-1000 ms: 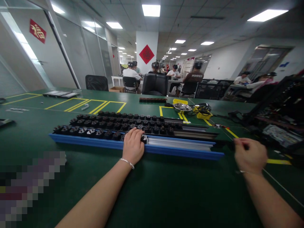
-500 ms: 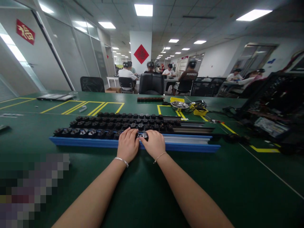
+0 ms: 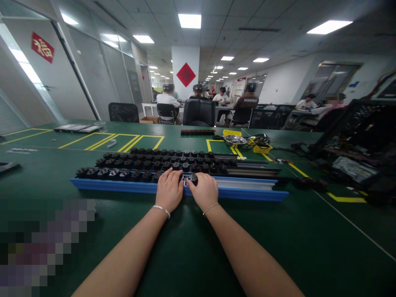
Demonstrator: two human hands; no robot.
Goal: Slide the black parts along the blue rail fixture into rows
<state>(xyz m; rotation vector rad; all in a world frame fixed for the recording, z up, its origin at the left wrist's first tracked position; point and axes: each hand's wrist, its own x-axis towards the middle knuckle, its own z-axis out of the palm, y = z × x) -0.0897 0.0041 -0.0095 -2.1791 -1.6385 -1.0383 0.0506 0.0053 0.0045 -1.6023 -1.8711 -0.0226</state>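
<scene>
A long blue rail [image 3: 244,196] lies across the green table, its left part filled with a row of black socket-like modules [image 3: 123,175]. My left hand [image 3: 169,189] rests over the right end of that row, fingers curled around a module that is mostly hidden. Just right of it, my right hand [image 3: 204,189] grips a black module [image 3: 193,179] between thumb and fingers, at the rail's channel. A small gap shows between the two hands. Beyond the blue rail lie more dark rails [image 3: 256,171] with similar modules.
Behind the rails are a metal bowl [image 3: 235,140], yellow trays [image 3: 232,133] and coiled black cable [image 3: 261,140]. A dark equipment frame [image 3: 355,144] stands at the right. A flat tray [image 3: 77,127] lies far left. Several people sit at tables beyond.
The module at my right hand has shifted slightly right from my left hand, widening the gap between them. The whole view has moved a little.
</scene>
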